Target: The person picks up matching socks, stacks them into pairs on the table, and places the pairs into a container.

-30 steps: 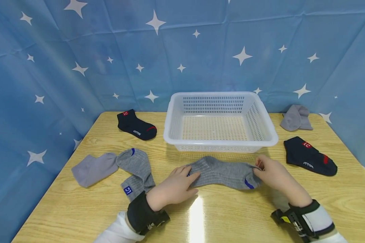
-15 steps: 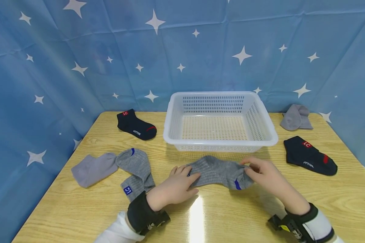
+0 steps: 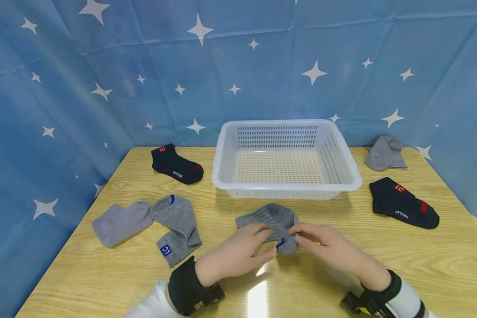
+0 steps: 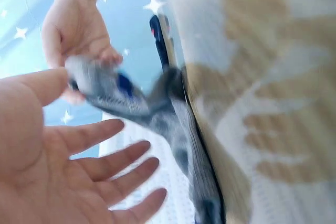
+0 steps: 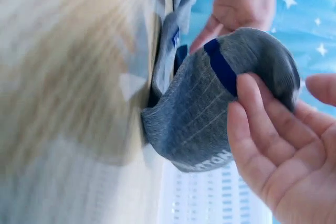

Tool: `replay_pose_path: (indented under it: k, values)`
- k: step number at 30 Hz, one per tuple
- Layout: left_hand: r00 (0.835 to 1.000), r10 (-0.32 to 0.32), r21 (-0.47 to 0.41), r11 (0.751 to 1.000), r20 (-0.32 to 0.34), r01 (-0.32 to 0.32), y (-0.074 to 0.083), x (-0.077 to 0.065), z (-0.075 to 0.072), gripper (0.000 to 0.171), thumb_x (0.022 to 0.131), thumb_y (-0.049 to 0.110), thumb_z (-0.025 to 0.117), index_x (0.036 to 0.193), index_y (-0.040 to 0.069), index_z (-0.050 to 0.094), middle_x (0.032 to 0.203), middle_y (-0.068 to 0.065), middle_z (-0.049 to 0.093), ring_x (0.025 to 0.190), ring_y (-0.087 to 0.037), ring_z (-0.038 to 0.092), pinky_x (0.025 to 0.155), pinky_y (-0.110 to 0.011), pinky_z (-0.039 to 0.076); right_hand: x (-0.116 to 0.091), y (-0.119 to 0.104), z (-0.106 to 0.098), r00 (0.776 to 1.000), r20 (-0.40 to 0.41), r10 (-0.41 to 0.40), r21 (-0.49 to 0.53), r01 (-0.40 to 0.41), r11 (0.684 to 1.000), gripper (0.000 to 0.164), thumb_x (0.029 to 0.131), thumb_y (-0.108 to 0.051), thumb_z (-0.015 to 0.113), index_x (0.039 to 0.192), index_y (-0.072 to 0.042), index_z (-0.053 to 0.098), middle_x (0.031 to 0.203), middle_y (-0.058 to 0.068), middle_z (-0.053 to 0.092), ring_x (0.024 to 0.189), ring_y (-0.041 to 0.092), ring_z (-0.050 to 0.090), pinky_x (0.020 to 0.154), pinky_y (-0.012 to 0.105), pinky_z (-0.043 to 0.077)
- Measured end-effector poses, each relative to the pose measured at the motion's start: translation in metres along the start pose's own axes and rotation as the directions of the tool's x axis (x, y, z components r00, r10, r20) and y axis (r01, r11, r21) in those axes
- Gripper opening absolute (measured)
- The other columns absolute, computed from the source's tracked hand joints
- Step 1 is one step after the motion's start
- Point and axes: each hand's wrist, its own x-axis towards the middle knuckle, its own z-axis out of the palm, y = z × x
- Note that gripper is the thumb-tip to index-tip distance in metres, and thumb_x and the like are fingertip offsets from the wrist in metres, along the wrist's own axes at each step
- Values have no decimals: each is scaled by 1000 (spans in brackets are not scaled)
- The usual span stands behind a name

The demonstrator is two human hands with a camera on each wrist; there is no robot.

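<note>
A grey ribbed sock (image 3: 271,220) with a blue toe stripe lies in front of the basket, its toe end lifted and folded back toward the left. My right hand (image 3: 331,247) holds that toe end; in the right wrist view the fingers (image 5: 262,135) press the knit below the blue stripe. Over the sock's cuff side hovers my left hand (image 3: 238,252), fingers spread and fairly straight. The left wrist view shows the left palm (image 4: 31,150) facing the lifted toe (image 4: 100,85), with nothing gripped. Part of the cuff is hidden behind the left fingers.
A white plastic basket (image 3: 286,187) stands behind the sock. To the left lie a second grey sock (image 3: 179,221), a lilac-grey sock (image 3: 121,223) and a black sock (image 3: 175,164). On the right are another black sock (image 3: 401,203) and a folded lilac-grey sock (image 3: 383,152).
My right hand has moved left, carrying the sock's toe over toward the cuff, so the sock is now doubled up. The left hand has shifted slightly right and off the cuff edge.
</note>
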Motion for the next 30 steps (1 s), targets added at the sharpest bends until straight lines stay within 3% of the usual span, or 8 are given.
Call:
replay_pose_path:
  k: [3, 7, 10, 13, 18, 23, 26, 30]
  values:
    - [998, 51, -15, 999, -32, -51, 7, -1, 1, 56, 97, 48, 44, 138, 8, 45, 136, -8, 51, 125, -20, 50, 101, -35, 43, 1, -1, 4, 999, 41, -37, 6, 36, 999, 30, 100, -13, 45, 126, 0, 55, 99, 2, 69, 91, 15, 65, 77, 27, 52]
    - [996, 56, -73, 996, -63, -60, 12, -2, 2, 54, 94, 46, 53, 131, 8, 44, 120, -5, 59, 98, -10, 60, 86, -24, 48, 0, -2, 10, 995, 67, -75, -27, 77, 997, 31, 98, -9, 49, 128, -2, 53, 108, 7, 68, 98, 18, 65, 80, 28, 52]
    - [991, 68, -94, 992, -115, -79, 13, -2, 4, 40, 92, 37, 61, 119, 10, 48, 100, 1, 58, 76, -3, 51, 70, -16, 44, 1, -3, 14, 993, 88, -77, -36, 81, 996, 33, 98, -11, 50, 130, -6, 52, 116, 9, 66, 102, 16, 64, 82, 29, 52]
    - [981, 88, -95, 990, -174, -106, 14, -2, 4, 22, 91, 25, 64, 103, 12, 51, 87, 4, 53, 69, -2, 41, 63, -14, 37, 2, -4, 17, 991, 104, -78, -29, 81, 996, 34, 98, -16, 51, 132, -10, 51, 119, 9, 64, 103, 14, 64, 83, 29, 52]
    - [973, 100, -101, 987, -206, -123, 14, -2, 3, 9, 93, 16, 61, 91, 13, 53, 83, 3, 53, 66, -2, 39, 61, -14, 33, 2, -2, 18, 990, 101, -102, -47, 108, 993, 38, 97, -17, 53, 134, -9, 49, 114, 7, 66, 100, 12, 65, 80, 30, 53]
    - [955, 138, -114, 978, -261, -172, 15, -4, 2, 10, 95, 16, 58, 89, 13, 49, 81, 5, 51, 68, -3, 42, 63, -14, 34, 2, 1, 21, 981, 13, -194, -191, 193, 962, 42, 90, -9, 64, 130, -5, 52, 88, -4, 57, 77, 0, 51, 65, 22, 48]
    - [939, 165, -119, 971, -303, -209, 16, -5, 1, 10, 95, 15, 57, 89, 13, 49, 77, 4, 50, 67, -4, 42, 64, -14, 34, 2, 3, 22, 984, -21, -174, -265, 163, 950, 39, 85, -11, 69, 123, -8, 58, 81, -7, 46, 71, -1, 41, 58, 18, 42]
    - [917, 183, -132, 961, -354, -242, 17, -6, 1, 4, 96, 14, 55, 94, 11, 53, 80, 2, 55, 67, -4, 46, 64, -13, 37, 3, 6, 23, 994, 17, -106, -371, 104, 923, 21, 82, -15, 73, 101, -12, 65, 79, -8, 41, 67, -2, 35, 56, 16, 38]
